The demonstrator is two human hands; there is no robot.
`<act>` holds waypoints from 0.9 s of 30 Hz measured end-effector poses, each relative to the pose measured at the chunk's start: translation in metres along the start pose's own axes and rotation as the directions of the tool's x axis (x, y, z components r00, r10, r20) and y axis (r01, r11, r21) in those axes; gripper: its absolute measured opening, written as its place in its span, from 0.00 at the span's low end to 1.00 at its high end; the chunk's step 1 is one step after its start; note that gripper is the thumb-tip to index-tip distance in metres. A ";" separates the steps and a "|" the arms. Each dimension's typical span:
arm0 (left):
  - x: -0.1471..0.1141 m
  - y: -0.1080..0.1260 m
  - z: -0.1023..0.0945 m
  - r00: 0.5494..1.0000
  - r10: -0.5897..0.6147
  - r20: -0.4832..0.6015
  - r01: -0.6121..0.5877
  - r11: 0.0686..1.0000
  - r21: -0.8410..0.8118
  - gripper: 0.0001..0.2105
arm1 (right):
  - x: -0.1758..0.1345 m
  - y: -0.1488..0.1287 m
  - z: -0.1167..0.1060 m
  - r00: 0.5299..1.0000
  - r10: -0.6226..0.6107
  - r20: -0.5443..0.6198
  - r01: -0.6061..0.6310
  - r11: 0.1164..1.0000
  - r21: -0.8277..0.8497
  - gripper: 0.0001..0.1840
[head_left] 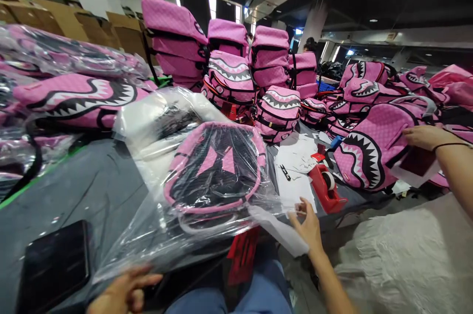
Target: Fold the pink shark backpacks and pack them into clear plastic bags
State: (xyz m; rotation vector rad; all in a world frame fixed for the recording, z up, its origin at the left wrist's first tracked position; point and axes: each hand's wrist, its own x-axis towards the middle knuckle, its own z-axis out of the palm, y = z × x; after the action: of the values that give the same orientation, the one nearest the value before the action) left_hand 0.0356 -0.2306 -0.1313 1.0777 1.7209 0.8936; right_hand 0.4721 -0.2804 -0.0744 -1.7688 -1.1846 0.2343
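A pink and black backpack (218, 171) lies in a clear plastic bag (144, 235) in front of me, its black mesh side up. My right hand (307, 225) is at the right corner of the bag, thumb and fingers pinched around the film. My left hand (123, 292) is low at the near left edge of the plastic, index finger stretched out and the others loosely bent. Whether it touches the film is hard to see. A red tag (242, 257) hangs below the bag's near edge, above my knees.
A black phone (55, 264) lies at the left. On the right stand a red tape dispenser (327, 188) and white papers (295, 161). A co-worker's hand (423, 137) touches another pink backpack (377, 151). Stacked pink bags (173, 43) rise behind; wrapped ones (70, 48) lie left.
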 end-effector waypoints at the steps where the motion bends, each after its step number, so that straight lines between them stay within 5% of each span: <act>1: -0.013 -0.001 0.019 0.997 0.015 0.075 -0.012 0.999 -0.042 0.35 | -0.019 -0.003 -0.002 0.999 -0.013 0.035 0.015 0.999 -0.044 0.32; 5: -0.043 0.027 0.101 0.890 0.382 0.250 -0.380 0.923 -0.060 0.32 | -0.060 -0.034 -0.001 0.957 0.048 0.286 0.016 0.977 -0.215 0.38; 8: -0.047 0.055 0.147 0.845 0.456 0.279 -0.470 0.883 -0.020 0.24 | -0.055 -0.056 0.004 0.929 0.137 0.343 0.023 0.906 -0.423 0.32; 12: -0.054 0.068 0.168 0.845 0.420 0.332 -0.418 0.905 -0.079 0.19 | -0.053 -0.055 0.017 0.956 -0.077 0.282 0.230 0.794 -0.562 0.12; 16: -0.063 0.066 0.163 0.793 0.482 0.373 -0.472 0.873 -0.123 0.30 | -0.082 -0.029 0.028 0.889 -0.370 0.271 0.459 0.719 -0.522 0.17; 17: -0.062 0.065 0.160 0.735 0.529 0.424 -0.529 0.839 -0.131 0.32 | -0.092 -0.022 0.029 0.864 -0.411 0.292 0.504 0.714 -0.487 0.17; 19: -0.055 0.063 0.153 0.535 0.626 0.568 -0.686 0.714 -0.141 0.30 | -0.110 -0.014 0.030 0.835 -0.447 0.321 0.548 0.726 -0.415 0.19; 21: -0.041 0.063 0.149 0.271 0.672 0.689 -0.862 0.488 -0.137 0.31 | -0.123 -0.009 0.031 0.831 -0.450 0.326 0.550 0.750 -0.367 0.21; 23: -0.026 0.067 0.148 0.075 0.657 0.750 -0.977 0.200 -0.077 0.34 | -0.132 -0.008 0.031 0.826 -0.456 0.332 0.557 0.750 -0.357 0.22; 27: -0.008 0.081 0.156 -0.155 0.661 0.734 -0.946 -0.312 0.081 0.20 | -0.143 -0.001 0.037 0.793 -0.479 0.375 0.602 0.710 -0.366 0.30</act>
State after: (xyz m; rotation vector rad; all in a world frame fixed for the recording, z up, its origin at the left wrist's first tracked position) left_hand 0.2062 -0.1911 -0.1103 3.1213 0.3107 0.6192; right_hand 0.3763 -0.3717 -0.1389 -1.7147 -2.0419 -0.2147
